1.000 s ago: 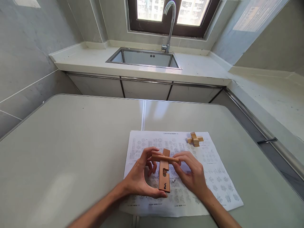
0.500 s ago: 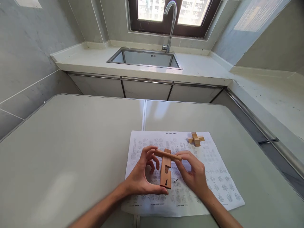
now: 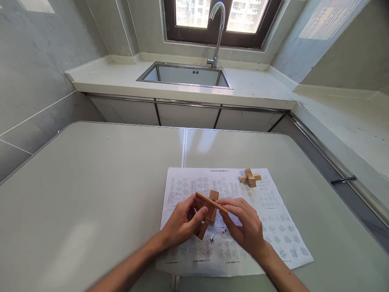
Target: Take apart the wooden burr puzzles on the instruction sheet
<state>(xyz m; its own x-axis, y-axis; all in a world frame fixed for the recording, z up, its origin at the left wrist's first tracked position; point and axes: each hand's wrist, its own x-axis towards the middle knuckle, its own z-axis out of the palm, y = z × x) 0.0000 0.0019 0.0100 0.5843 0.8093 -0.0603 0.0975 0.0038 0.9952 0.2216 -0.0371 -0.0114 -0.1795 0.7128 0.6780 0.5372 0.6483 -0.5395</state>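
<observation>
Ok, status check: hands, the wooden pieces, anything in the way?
Left hand grips notched wooden block. Right hand pinches thin wooden bar across it. Small wooden cross sits apart on printed sheet.

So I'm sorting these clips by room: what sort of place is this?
Most likely a home kitchen: a steel sink with a tall faucet sits in a counter beneath a window.

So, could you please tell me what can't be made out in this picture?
Head view only:
- Notched block: mostly hidden by the left hand.
- Where the stick meets the block: covered by fingers of the right hand.
- Sheet print: too small to read.
- Forearms: cut off by the bottom edge.
</observation>
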